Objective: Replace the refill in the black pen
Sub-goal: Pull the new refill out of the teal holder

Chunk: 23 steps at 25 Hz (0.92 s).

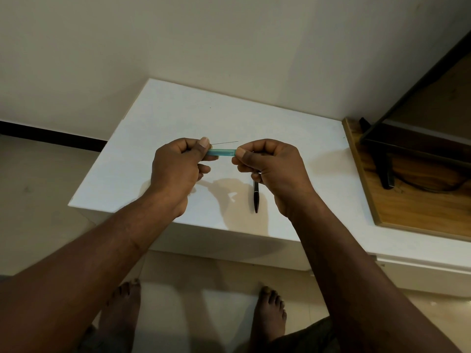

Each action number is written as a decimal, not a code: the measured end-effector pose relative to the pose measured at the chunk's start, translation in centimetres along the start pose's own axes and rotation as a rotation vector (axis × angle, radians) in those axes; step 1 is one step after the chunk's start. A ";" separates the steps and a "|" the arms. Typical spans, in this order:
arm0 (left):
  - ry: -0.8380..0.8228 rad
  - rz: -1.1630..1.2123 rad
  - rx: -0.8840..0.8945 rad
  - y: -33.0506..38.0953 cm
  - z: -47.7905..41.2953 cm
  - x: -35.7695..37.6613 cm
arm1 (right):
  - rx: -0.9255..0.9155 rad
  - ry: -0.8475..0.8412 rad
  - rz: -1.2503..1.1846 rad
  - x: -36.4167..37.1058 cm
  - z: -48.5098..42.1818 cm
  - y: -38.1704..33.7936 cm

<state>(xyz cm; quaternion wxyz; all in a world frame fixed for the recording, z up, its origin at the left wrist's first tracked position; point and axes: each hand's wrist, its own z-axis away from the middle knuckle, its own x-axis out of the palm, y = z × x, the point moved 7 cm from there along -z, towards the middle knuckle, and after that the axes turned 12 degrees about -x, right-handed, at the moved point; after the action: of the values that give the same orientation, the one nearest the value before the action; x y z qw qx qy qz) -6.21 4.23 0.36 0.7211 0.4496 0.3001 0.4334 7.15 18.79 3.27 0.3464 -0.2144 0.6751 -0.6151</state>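
Note:
My left hand [178, 169] and my right hand [270, 166] are raised over the white table [153, 118] and together grip a translucent teal pen barrel [223, 152], one hand at each end. A thin dark refill [224, 143] lies on the table just behind the barrel. A black pen [256, 197] lies on the table below my right hand, its upper end hidden by my fingers. Its tapered tip points toward me.
A wooden board [407, 205] carrying a dark stand [413, 149] sits on the ledge to the right. The wall rises right behind the table. My bare feet [270, 312] stand on the tiled floor below the front edge.

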 end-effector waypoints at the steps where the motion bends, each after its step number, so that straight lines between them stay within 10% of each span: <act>1: -0.001 0.002 -0.003 0.0 0.0 0.0 | 0.000 -0.003 -0.001 0.0 0.0 0.0; 23: -0.332 0.197 -0.293 -1.8 0.2 2.1 | 0.014 0.068 -0.027 -0.1 -0.2 0.0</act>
<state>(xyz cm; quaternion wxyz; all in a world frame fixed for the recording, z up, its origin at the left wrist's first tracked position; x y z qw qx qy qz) -4.44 5.63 -1.27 0.7725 0.4323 0.0659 0.4604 7.04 18.96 3.30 0.3164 -0.2001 0.6793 -0.6312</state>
